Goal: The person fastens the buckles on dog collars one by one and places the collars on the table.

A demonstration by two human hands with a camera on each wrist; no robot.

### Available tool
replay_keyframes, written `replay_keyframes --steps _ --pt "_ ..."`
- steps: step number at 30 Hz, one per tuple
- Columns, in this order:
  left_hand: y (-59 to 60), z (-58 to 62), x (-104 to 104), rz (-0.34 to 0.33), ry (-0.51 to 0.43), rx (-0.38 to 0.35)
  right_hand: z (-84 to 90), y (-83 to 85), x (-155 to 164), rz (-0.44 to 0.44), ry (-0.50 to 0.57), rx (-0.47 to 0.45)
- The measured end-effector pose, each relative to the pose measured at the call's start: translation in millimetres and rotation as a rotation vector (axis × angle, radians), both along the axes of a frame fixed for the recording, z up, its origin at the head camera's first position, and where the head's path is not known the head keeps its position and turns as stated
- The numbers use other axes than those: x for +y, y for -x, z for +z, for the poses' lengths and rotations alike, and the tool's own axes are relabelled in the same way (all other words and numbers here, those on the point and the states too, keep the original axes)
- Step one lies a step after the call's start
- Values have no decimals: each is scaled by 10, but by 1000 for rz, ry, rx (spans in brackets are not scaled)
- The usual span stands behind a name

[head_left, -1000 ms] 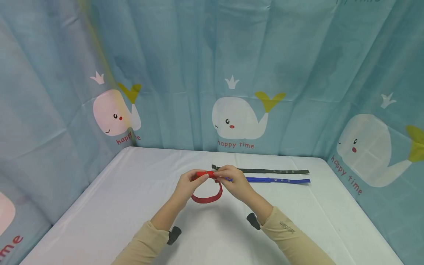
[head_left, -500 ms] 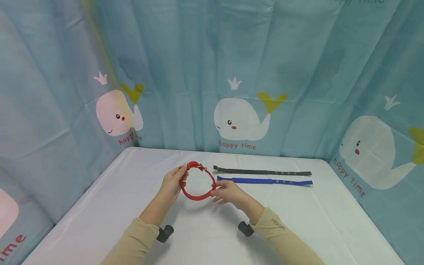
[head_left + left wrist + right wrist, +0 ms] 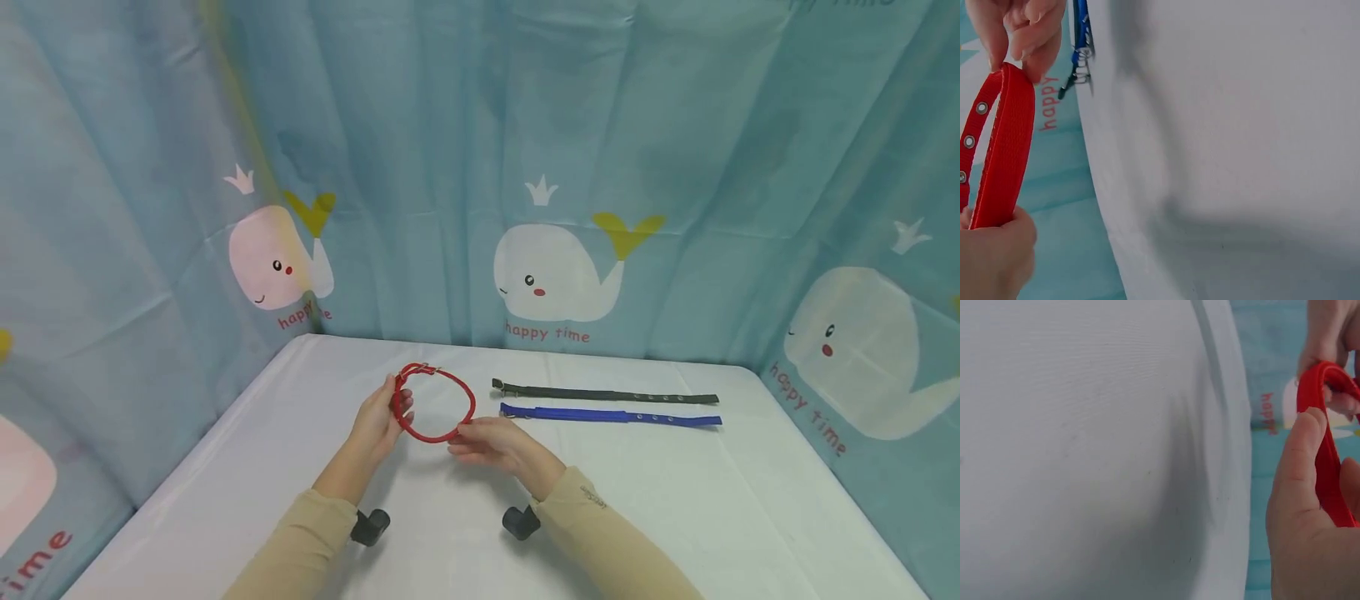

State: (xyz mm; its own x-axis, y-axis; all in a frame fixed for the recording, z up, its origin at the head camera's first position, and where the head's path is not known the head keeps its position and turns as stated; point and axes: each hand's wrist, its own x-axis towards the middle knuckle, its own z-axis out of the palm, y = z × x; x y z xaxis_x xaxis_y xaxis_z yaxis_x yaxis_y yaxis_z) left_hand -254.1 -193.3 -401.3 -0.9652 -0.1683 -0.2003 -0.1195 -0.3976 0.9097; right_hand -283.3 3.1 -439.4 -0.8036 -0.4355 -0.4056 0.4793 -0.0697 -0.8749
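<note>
Now red collar (image 3: 433,403) shifted left, both hands' grip kept

bright, even light; wrist views soft and blurred

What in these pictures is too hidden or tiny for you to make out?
- Red collar buckle: head view, too small to tell whether it is fastened.
- Left hand: left wrist view, cut off by the frame edge.
- Blue strap: left wrist view, mostly out of frame.
</note>
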Motion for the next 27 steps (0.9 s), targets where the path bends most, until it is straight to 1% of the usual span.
replay_keyframes --steps 4,6,10,15,19,23,27 --pt "52 -84 -57 1 149 -83 -28 100 -99 -58 -3 -53" --pt "82 -129 -89 -18 213 -120 -32 158 -133 -89 -1 -82" --pt "135 -193 -157 -81 308 -174 -15 263 -188 -150 6 -128" --pt "221 -200 -227 -172 406 -223 21 405 -270 -242 50 -191" --pt "340 -213 -257 -208 415 -248 57 514 -344 -318 100 -228" --pt "466 -245 -256 -195 409 -265 81 594 -400 -355 91 -220" --pt "549 -258 -246 -173 421 -292 77 647 -433 -371 63 -188"
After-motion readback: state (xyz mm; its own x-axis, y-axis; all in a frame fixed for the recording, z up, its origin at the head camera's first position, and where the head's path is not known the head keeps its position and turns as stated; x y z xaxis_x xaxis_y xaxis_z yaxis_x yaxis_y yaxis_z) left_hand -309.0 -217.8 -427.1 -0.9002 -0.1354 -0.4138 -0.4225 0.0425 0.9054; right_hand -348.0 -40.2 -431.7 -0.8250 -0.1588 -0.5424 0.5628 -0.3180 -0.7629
